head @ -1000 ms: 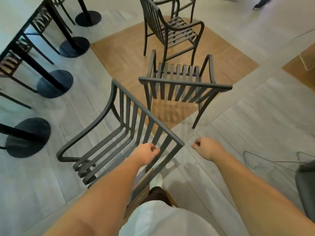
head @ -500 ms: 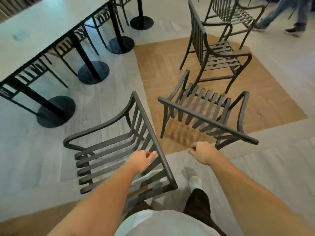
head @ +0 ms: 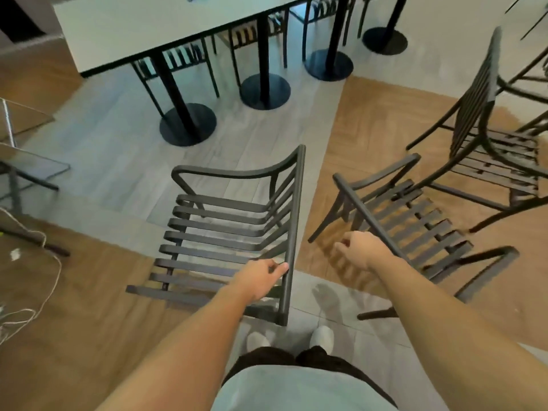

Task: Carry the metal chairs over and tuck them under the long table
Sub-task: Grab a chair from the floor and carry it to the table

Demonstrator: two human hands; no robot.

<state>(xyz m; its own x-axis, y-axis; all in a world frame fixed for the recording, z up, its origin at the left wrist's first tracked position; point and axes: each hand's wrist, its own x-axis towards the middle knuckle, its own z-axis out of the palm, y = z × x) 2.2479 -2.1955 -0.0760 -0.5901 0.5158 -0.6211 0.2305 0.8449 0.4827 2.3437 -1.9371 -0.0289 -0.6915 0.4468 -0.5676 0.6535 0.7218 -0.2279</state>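
Now, line by line:
Left hand [head: 257,277]: fingers curled around the top rail of the near chair's back, gripping it.
Near chair [head: 225,229]: dark metal with a slatted seat, tipped in the grip, its seat facing the long table, on the grey floor well short of it.
Right hand [head: 360,250]: loosely curled, fingers bent inward, just beside the top rail of the second chair; whether it touches the rail cannot be told, and it has hold of nothing clearly.
Second chair [head: 415,221]: same slatted metal, to the right of the near chair, standing on the wooden floor patch.
Third chair [head: 486,149]: further right, beyond the second chair, partly cut by the frame edge.
Long table [head: 142,28]: pale top at the upper left, on black posts with round bases [head: 188,124]; several chairs already sit under it.
Feet [head: 321,336]: light shoes on the grey floor, below the near chair's back.
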